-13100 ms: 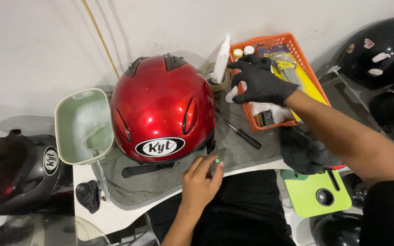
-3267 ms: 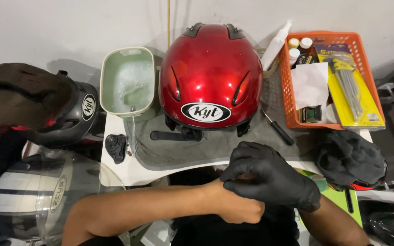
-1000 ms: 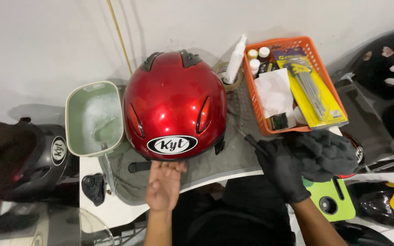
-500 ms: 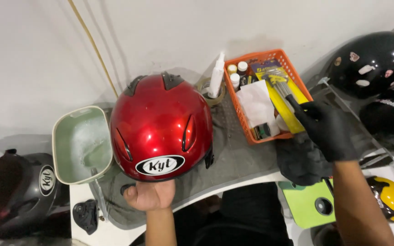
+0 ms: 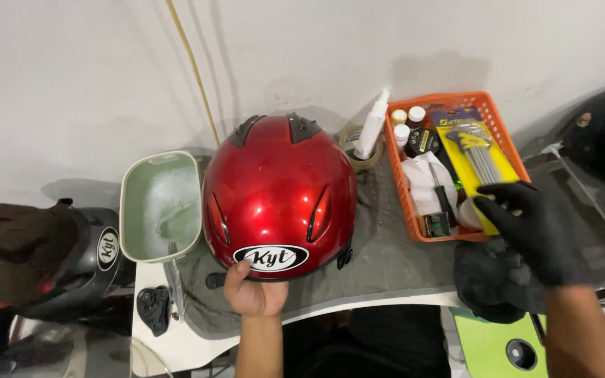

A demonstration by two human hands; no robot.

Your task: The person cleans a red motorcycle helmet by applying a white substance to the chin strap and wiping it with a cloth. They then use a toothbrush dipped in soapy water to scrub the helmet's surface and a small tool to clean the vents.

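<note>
A glossy red helmet (image 5: 278, 189) sits on a grey mat (image 5: 393, 259), its front facing me. My bare left hand (image 5: 250, 292) grips the helmet's lower front rim, fingers curled under the edge. My right hand (image 5: 537, 227), in a black glove, reaches to the near right corner of an orange basket (image 5: 449, 98). Its fingers are spread, and the fingertips touch a yellow pack of hex keys (image 5: 481, 157). The basket also holds a white cloth (image 5: 421, 185), a screwdriver (image 5: 442, 192) and small bottles.
A pale green tub (image 5: 159, 206) with foamy water stands left of the helmet. A white spray bottle (image 5: 372, 129) stands behind the mat. Black helmets lie at far left (image 5: 85, 259) and far right (image 5: 600, 133). A black cloth (image 5: 488, 280) lies below the basket.
My gloved right hand has risen from the mat's front edge to the basket's near right corner. My left hand has closed on the helmet's front rim and stayed there.
</note>
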